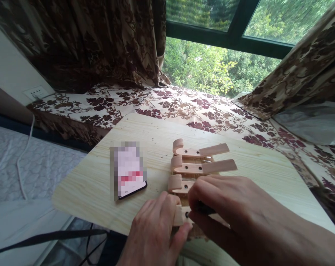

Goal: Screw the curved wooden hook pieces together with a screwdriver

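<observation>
Several pale wooden strips with curled ends lie side by side on a wooden base (185, 200), each fixed with dark screws. The two farthest strips, the back one (192, 152) and the second strip (192, 168), show in full. A third strip (175, 183) is partly covered by my right hand. My left hand (156, 225) is closed around the curled end of the nearest strip (178, 216), thumb in front. My right hand (225, 203) is closed on a dark tool (204, 208), mostly hidden by the fingers, beside that strip's screw.
A phone (130, 170) with a lit, blurred screen lies left on the light wooden table (87, 192). Small crumbs are scattered near the table's far edge. Beyond it are a flower-patterned window ledge (162, 103), curtains and a window. A black strap (51, 236) and cables run at lower left.
</observation>
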`<action>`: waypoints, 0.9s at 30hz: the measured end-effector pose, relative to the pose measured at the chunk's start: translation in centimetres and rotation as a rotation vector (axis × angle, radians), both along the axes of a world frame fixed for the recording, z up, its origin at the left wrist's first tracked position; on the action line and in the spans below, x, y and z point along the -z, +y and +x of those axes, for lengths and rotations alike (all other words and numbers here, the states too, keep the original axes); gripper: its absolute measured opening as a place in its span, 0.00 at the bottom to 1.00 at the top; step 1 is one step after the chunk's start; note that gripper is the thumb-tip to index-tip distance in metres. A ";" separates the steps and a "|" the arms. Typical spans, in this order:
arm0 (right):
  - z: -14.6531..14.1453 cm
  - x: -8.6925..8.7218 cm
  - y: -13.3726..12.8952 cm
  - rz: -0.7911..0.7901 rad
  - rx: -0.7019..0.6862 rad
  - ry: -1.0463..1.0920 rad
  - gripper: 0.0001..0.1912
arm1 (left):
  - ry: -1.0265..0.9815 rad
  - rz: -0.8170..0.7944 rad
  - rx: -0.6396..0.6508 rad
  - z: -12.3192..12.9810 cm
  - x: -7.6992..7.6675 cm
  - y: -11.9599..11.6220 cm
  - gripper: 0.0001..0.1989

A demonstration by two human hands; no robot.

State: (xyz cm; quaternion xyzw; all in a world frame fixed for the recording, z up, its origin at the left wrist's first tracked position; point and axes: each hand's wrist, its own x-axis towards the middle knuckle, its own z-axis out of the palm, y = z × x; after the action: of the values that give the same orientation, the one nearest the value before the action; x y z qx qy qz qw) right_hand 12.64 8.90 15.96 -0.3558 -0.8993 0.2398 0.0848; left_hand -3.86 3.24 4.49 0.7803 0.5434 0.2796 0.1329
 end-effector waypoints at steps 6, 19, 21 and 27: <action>-0.7 1.8 0.7 0.019 0.207 0.036 0.07 | 0.042 0.009 0.029 -0.3 -0.4 0.3 0.09; -0.7 0.2 0.3 0.156 0.024 -0.116 0.06 | 0.065 0.036 0.033 0.2 0.1 1.9 0.14; -0.7 -1.0 0.4 0.212 -0.026 -0.189 0.07 | 0.050 0.082 0.005 0.4 0.7 2.4 0.15; -1.3 -0.9 1.1 0.450 -0.233 -0.354 0.09 | 0.095 0.166 -0.015 0.2 2.5 3.0 0.17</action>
State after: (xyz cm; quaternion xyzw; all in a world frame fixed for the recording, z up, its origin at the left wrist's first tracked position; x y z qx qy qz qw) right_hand 11.37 10.02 16.90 -0.2589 -0.9653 -0.0230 -0.0244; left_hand -3.63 6.28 1.98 0.7968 0.5301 0.2872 0.0395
